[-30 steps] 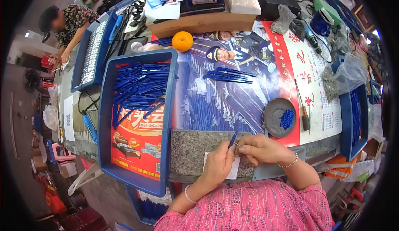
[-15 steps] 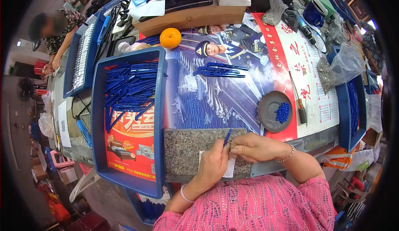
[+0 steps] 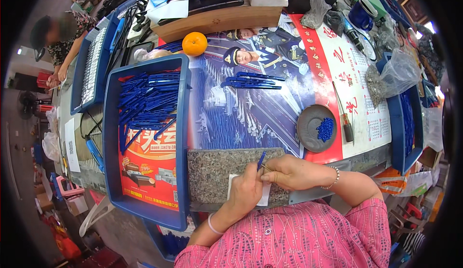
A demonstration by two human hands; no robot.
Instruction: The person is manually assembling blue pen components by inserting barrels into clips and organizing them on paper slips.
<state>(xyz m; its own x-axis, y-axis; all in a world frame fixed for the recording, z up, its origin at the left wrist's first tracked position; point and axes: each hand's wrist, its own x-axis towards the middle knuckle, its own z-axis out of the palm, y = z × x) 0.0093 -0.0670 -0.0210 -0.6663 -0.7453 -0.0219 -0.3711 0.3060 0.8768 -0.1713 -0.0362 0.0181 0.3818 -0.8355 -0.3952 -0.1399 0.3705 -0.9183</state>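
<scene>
Over a speckled stone slab (image 3: 212, 169) my two hands meet at the near edge of the table. My left hand (image 3: 246, 190) is closed round a slim blue strip (image 3: 261, 159), whose upper end sticks up past the fingers. Right beside it, my right hand (image 3: 292, 172) pinches a thin, brassy tool-like piece against the strip; its exact kind is too small to tell. White paper (image 3: 265, 196) lies beneath the hands. Up and to the right, small blue pieces (image 3: 325, 129) sit in a round grey dish (image 3: 308, 145). Several loose blue strips (image 3: 253, 81) lie on the poster farther back.
To the left stands a blue tray (image 3: 183, 137) with many blue strips (image 3: 147, 101). A screwdriver (image 3: 347, 128) lies right of the dish. An orange (image 3: 194, 44) rests before a wooden box (image 3: 217, 21). At the right edge is another blue tray (image 3: 399, 159). A person (image 3: 62, 41) works at far left.
The view has shifted slightly. My hands keep the same grip on the blue strip, the right fingers still pressed close to it.
</scene>
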